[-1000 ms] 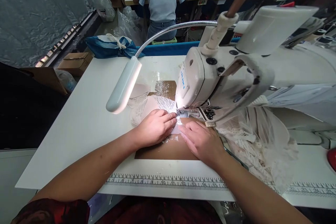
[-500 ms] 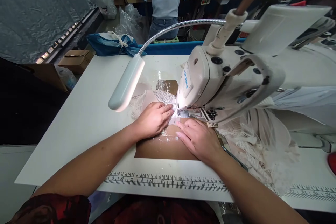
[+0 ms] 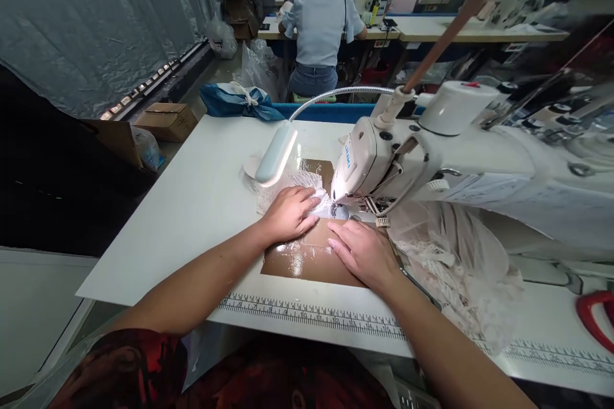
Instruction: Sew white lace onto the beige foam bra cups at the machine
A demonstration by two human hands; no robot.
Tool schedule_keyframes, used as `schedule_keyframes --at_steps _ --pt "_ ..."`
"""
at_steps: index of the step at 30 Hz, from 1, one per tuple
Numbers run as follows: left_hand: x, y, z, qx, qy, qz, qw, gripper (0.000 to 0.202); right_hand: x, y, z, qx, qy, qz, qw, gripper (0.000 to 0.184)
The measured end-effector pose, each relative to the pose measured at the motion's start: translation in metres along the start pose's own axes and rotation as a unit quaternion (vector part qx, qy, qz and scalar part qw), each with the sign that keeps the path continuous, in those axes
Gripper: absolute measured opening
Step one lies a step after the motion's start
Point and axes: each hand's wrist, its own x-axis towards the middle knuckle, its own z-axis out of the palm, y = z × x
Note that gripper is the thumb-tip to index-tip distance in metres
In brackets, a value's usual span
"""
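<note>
My left hand (image 3: 289, 213) lies flat, fingers together, on white lace fabric (image 3: 307, 184) just left of the needle of a white sewing machine (image 3: 384, 163). My right hand (image 3: 364, 250) rests flat on the brown taped patch (image 3: 307, 254) of the table in front of the presser foot, fingers stretched toward the left hand. More lace and tulle (image 3: 451, 255) piles under the machine arm to the right. A gooseneck lamp (image 3: 275, 153) shines on the fabric.
A printed ruler strip (image 3: 311, 314) runs along the white table's (image 3: 192, 204) near edge. Red-handled scissors (image 3: 595, 316) lie far right. A blue bag (image 3: 235, 102) sits at the table's far edge; cardboard boxes (image 3: 165, 120) are on the floor left. A person (image 3: 321, 32) sits at another table behind.
The view has pulled back and tilted up, showing more of the room. Both hands stay flat on the fabric near the needle, barely shifted.
</note>
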Motion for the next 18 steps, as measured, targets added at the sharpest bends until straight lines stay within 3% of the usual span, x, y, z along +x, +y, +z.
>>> schedule_keyframes --at_steps 6,9,12,14,16,18 --pt "-0.006 -0.005 -0.012 -0.074 -0.009 -0.062 0.995 0.023 -0.023 -0.003 -0.036 0.011 -0.076 0.004 0.997 0.034" --pt "-0.022 0.008 -0.032 -0.126 -0.054 -0.021 0.99 0.019 -0.052 0.007 -0.051 -0.044 -0.085 0.034 0.995 0.033" --pt "-0.044 0.034 -0.05 -0.215 -0.128 0.069 0.966 0.02 -0.08 0.02 -0.051 -0.105 -0.081 0.049 0.99 0.032" --pt "-0.057 0.048 -0.058 -0.242 -0.165 0.094 0.951 0.019 -0.092 0.025 -0.045 -0.134 -0.083 0.047 0.986 0.031" --pt "-0.065 0.054 -0.063 -0.268 -0.172 0.083 0.944 0.024 -0.098 0.027 -0.039 -0.151 -0.081 0.039 0.984 0.032" --pt "-0.066 0.051 -0.064 -0.296 -0.141 0.053 0.943 0.03 -0.101 0.028 -0.033 -0.168 -0.069 0.028 0.983 0.033"
